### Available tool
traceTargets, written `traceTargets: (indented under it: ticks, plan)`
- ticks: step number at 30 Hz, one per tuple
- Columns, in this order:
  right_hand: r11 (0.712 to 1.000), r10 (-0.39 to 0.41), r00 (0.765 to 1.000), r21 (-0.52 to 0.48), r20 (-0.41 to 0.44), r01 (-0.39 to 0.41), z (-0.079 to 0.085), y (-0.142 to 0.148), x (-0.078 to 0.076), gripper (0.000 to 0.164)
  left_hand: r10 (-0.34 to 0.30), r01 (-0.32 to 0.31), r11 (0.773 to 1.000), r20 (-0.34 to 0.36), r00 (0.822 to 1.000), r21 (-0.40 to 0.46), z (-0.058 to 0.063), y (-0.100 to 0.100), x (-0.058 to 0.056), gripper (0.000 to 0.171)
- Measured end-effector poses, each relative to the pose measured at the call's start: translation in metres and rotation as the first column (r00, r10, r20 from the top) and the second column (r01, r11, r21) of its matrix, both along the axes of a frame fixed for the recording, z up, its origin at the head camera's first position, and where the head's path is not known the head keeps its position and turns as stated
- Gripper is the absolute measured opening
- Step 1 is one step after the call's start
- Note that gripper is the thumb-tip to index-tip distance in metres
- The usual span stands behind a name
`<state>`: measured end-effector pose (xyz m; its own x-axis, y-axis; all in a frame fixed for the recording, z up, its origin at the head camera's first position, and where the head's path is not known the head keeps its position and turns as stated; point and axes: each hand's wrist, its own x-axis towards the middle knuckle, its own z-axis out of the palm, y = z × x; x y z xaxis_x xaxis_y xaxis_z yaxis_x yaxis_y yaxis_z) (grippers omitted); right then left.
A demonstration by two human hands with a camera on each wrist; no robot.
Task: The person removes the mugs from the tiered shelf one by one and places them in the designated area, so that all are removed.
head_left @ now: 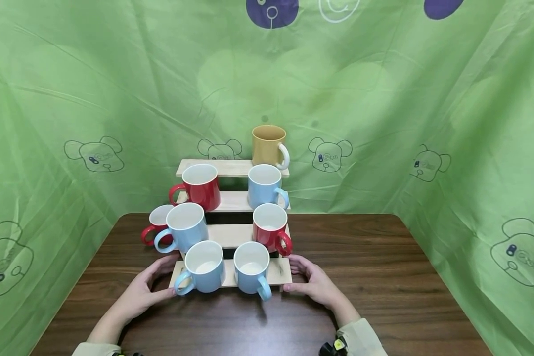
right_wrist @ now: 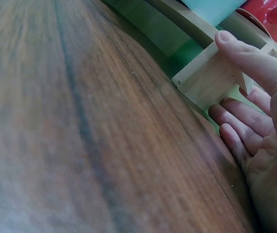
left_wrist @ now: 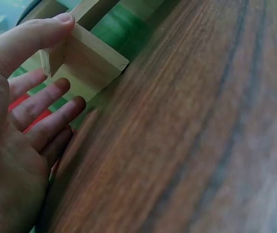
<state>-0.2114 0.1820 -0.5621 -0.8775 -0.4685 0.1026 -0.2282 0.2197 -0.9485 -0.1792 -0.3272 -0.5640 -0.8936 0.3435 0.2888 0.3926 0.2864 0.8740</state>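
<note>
Cropped sleeves (head_left: pixel 362 338), wooden rack (head_left: pixel 231 236) partly behind mugs (head_left: pixel 204 267)

Before me: one green cloth wall (head_left: pixel 382 99), creased and softly folded, with broad pale patches. Printed upon it: outlined bear heads (head_left: pixel 331 155) in a row; at the top of my view, a purple bear face (head_left: pixel 272 12), a white line-drawn smile (head_left: pixel 339 10) and part of a purple shape (head_left: pixel 442 7). Left and right of me: green cloth sides (head_left: pixel 485 148), similarly printed and wrinkled. Beneath: one table (head_left: pixel 360 257), dark brown, wood-grain top, darker streaks, far corners rounded. Light: a soft pale sheen on the tabletop nearest me.
</note>
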Motion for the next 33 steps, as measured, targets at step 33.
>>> traceTargets:
  ticks: [33]
  plan:
    - [0.999,0.050,0.999,-0.016,0.015,-0.050,0.010,0.003,0.001,0.073,-0.105,0.087,0.982,0.101,0.989,0.167,-0.005,0.001,-0.001,0.066]
